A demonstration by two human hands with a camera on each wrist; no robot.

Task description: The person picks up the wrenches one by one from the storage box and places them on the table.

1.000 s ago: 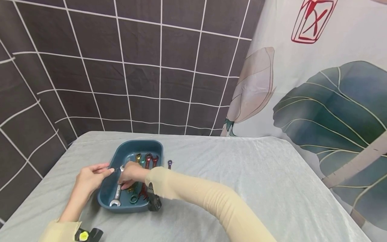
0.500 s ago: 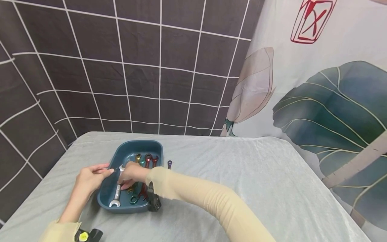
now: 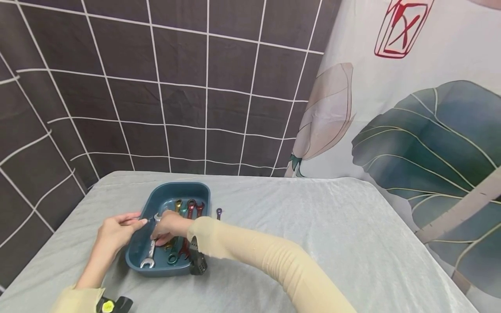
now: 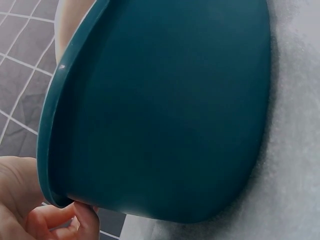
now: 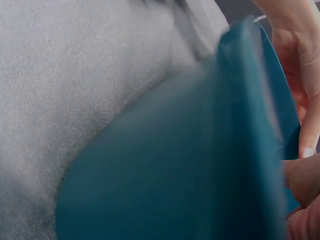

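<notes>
1. Silver wrench (image 3: 150,248) lies inside the blue tray (image 3: 166,272), along its left part; one end points toward the near wall and the other toward the far side.
2. Right hand (image 3: 169,224) reaches into the tray from the right and covers the middle of this wrench; its grip is closed around the shaft, with the fingers curled.
3. Left hand (image 3: 113,230) is at the left edge of the tray; its grip pinches the rim, with the thumb above and the other fingers partly under it, as the left wrist view also shows.
4. To the right of the silver wrench, inside the same tray, are a gold wrench (image 3: 178,204), a green wrench (image 3: 172,258) and two red wrenches (image 3: 190,211); the right hand and wrist hide some parts of them.
5. Purple wrench (image 3: 219,213) is outside the tray, just beside its right wall, on the tabletop (image 3: 297,208), which has a pale grey cloth; the sleeve hides its lower part.
6. Behind the tabletop hangs a dark curtain (image 3: 180,104) with white lines.
</notes>
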